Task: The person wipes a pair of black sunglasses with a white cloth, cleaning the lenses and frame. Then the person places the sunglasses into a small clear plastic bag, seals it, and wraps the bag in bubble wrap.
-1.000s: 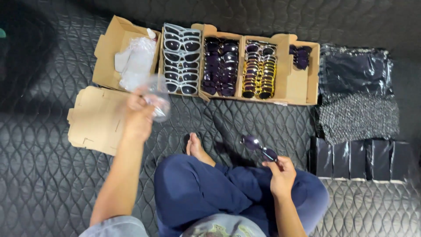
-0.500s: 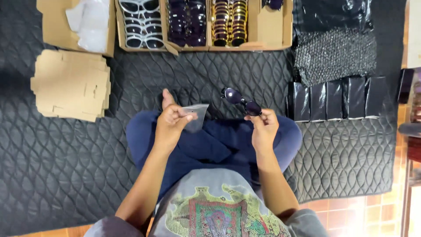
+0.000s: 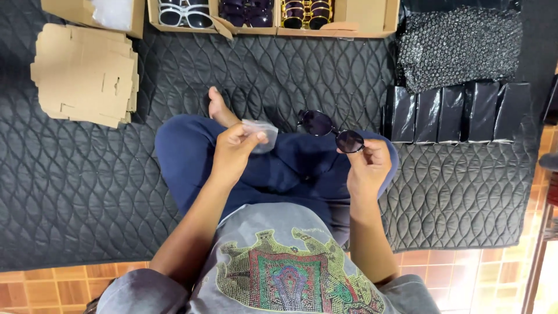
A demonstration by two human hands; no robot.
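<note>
Mat: we sit cross-legged on a dark quilted mat point(image 3: 87, 174) that covers most of the floor, with orange tiles showing at the near edge.
Far row: open cardboard boxes point(image 3: 360, 14) line the far edge, and we see sunglasses packed inside them in rows.
Left stack: a pile of flat cardboard blanks point(image 3: 84, 72) lies far left, well apart from both hands.
Right goods: a sheet of black bubble wrap point(image 3: 459, 49) lies far right, and just near of it stands a row of black pouches point(image 3: 459, 113).
Sunglasses: our right hand point(image 3: 366, 168) holds a pair of round dark sunglasses point(image 3: 331, 131) over the right knee; finger and thumb are pinched on the right-hand lens rim, and the other lens juts out free.
Clear bag: our left hand point(image 3: 232, 154) is closed on a small clear plastic bag point(image 3: 261, 134), gripped at its near edge; we think its mouth faces right, though the film is too faint to be sure.
Key relation: the sunglasses lie to the right of the bag, near it but not touching. Their long axis runs left to right, tilted slightly far at the left end, so the free lens points toward the bag. The left hand is nearer the bag, the right hand nearer the glasses; the hands stay apart.
</note>
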